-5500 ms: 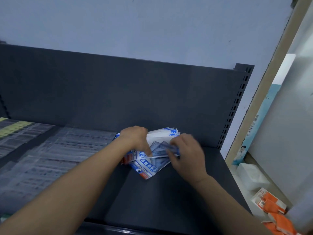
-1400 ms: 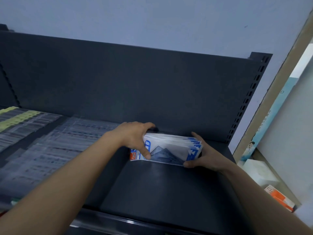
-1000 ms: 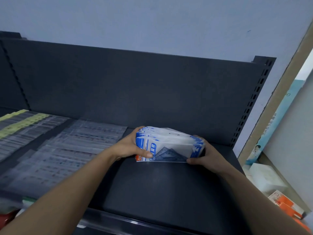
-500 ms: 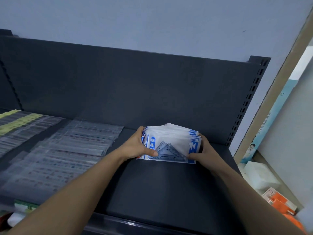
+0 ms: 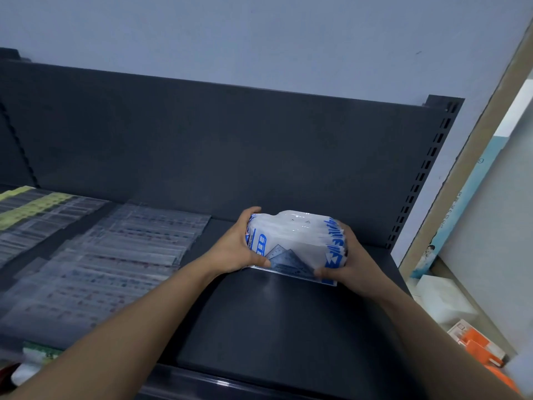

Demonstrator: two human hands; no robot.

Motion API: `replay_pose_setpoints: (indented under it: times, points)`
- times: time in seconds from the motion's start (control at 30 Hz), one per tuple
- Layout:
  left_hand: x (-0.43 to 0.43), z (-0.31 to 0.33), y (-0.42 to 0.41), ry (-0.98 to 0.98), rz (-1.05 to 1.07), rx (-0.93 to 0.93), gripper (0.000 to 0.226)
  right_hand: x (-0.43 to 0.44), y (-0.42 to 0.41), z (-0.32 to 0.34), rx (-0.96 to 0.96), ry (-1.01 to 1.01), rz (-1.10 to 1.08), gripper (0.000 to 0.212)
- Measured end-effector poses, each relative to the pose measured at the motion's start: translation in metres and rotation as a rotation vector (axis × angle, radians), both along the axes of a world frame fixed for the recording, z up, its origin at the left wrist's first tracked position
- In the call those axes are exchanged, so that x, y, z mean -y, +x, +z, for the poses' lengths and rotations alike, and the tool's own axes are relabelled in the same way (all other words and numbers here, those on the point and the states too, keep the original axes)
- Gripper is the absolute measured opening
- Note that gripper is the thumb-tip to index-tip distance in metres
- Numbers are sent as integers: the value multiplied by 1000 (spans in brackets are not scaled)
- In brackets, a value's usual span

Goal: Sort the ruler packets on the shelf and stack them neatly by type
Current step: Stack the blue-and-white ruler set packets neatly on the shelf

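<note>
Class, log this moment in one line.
left hand: grips left end of blue-and-white set-square packets | right hand: grips right end | stack: on dark shelf | clear ruler packets: to left

One bundle of set-square packets (image 5: 297, 241), uncountable; two spreads of clear ruler packets (image 5: 115, 255) at left; one left hand (image 5: 233, 252), one right hand (image 5: 346, 268).

Nothing legible. Blue print on the white plastic ruler packets (image 5: 294, 241) is too blurred to read; small vertical characters on the pale blue poster strip (image 5: 461, 206) at right are unreadable too.
</note>
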State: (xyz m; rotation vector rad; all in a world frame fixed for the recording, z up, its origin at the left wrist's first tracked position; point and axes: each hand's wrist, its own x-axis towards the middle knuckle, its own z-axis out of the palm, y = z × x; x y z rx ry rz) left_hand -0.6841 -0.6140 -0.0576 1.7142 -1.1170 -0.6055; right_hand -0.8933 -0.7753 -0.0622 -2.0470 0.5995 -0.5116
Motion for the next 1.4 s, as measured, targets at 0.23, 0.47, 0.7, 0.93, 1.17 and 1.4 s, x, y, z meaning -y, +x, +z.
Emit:
replay_pose_setpoints:
  times: [0.23, 0.47, 0.7, 0.93, 1.17, 1.4]
  points:
    - [-2, -1, 1, 45, -7, -9, 112, 6, -4, -4, -91, 95, 13, 98]
    - [-4, -3, 6, 51, -24, 19, 87, 11, -8, -5, -238, 35, 44, 96]
    - [3, -8, -3, 79, -1, 36, 77, 7, -8, 0, -143, 2, 8, 83]
    - [1, -8, -5, 57, 51, 72, 83, 4, -8, -5, -60, -37, -15, 89]
    - [3, 13, -2, -29, 51, 19, 83, 6, -4, 10, 23, -13, 12, 87]
    - [8, 35, 0, -80, 15, -100, 79, 14, -4, 27, 69, 15, 25, 84]
